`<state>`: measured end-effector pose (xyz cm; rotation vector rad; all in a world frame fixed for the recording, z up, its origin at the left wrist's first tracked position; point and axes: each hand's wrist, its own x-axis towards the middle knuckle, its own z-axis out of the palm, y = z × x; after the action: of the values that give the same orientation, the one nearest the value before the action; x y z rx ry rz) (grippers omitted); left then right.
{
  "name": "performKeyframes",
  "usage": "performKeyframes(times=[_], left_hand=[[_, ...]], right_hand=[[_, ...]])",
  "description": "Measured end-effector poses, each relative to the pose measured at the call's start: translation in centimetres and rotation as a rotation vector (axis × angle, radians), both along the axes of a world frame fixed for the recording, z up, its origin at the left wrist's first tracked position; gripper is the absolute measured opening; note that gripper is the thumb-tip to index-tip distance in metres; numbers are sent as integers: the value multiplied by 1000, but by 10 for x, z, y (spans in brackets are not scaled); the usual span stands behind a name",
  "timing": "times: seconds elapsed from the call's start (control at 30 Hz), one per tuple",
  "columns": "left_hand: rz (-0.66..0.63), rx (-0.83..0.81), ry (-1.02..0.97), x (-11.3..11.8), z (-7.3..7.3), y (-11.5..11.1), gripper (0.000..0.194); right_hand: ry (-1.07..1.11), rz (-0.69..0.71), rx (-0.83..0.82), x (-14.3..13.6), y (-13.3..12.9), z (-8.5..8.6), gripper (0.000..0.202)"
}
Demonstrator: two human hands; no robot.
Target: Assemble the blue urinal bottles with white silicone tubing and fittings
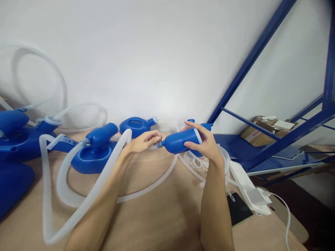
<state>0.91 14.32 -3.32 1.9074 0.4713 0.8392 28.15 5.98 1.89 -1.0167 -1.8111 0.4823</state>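
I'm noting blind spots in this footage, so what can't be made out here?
- Head view: inside of the blue cup, its mouth turned toward the right hand.
- Head view: exactly what the left hand touches near the cup, hidden by its fingers.
- Head view: part of the dark-screened device, behind the right forearm.
- Head view: the rest of the dark blue object, cut off by the left edge.
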Motion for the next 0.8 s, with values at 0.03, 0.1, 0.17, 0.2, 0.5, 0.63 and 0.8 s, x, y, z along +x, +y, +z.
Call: performKeyframes(times=[0.03,0.1,0.17,0.2,0.5,0.63,0.8], left_hand=[[28,34,-3,1,0,0,53],[82,95,-9,3,-2,0,49],[134,148,-8,5,-3,1,43],[160,173,-5,6,-3,1,40],[339,369,-4,10,2,-1,19],[297,338,19,9,-2,1,21],[223,233,34,5,-10,5,32]], right_hand=[[4,-18,7,0,0,0,70],[10,-72,34,1,2,0,68],[15,-133,60,1,5,-1,64],[19,-159,69,1,7,-1,62],[152,-365,93,-14,16,-4,39],[164,-342,90,-16,19,-6,39],[128,-220,93,-13,18,-7,50]])
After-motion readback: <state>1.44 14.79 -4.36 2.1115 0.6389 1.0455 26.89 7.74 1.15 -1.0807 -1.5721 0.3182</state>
